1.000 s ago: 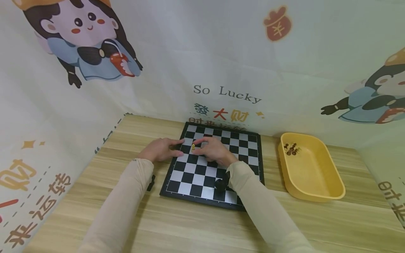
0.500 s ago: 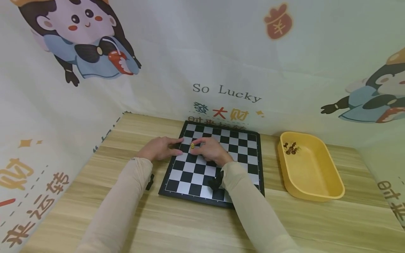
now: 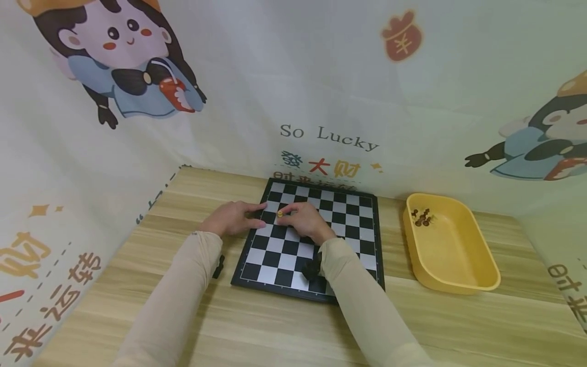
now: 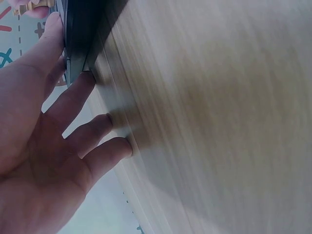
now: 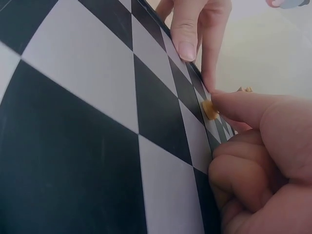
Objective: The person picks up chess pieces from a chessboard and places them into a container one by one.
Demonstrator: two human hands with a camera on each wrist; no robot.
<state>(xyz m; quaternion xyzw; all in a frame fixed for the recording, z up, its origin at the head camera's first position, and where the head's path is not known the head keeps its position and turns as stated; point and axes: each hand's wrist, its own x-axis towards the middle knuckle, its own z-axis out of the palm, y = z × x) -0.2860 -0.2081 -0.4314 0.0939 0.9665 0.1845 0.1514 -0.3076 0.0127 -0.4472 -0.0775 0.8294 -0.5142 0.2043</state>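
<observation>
My right hand (image 3: 306,221) pinches a small yellow chess piece (image 3: 279,214) between thumb and forefinger, over the left side of a black-and-white chessboard (image 3: 275,260). In the right wrist view the round base of the piece (image 5: 209,110) shows just under the thumb, right at a light square, while the other fingers curl in toward the palm. My left hand (image 3: 231,218) is spread at the board's left edge. Its thumb (image 5: 186,41) lies on the rim, and in the left wrist view the other fingers (image 4: 105,156) stretch down toward the wooden table beside the board.
A yellow tray (image 3: 454,260) stands right of the board, with several brown chess pieces (image 3: 421,218) and pale ones in its far left corner. A printed cloth (image 3: 321,76) hangs behind the wooden table (image 3: 257,326).
The right hand has lowered slightly with the chess piece, and its wrist has shifted a little left. The left hand stays at the board's edge.
</observation>
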